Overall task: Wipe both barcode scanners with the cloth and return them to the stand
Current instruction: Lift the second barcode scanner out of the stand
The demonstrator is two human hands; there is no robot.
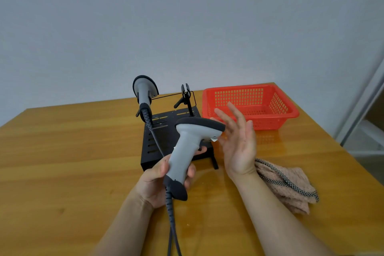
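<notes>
My left hand (160, 181) grips the handle of a grey barcode scanner (187, 147) with a dark head, held upright above the table in front of the black stand (158, 131). My right hand (239, 141) is open, palm toward the scanner's head, fingers spread just to its right and holding nothing. A second grey scanner (144, 89) sits in the stand's left holder. The right holder clip (186, 94) is empty. The pink cloth (288, 185) with a checked edge lies crumpled on the table, right of my right wrist.
A red plastic basket (291, 113) stands at the back right of the wooden table (62, 151). Both scanners' dark cables (172, 224) run down toward the front edge. The table's right edge is close to the cloth.
</notes>
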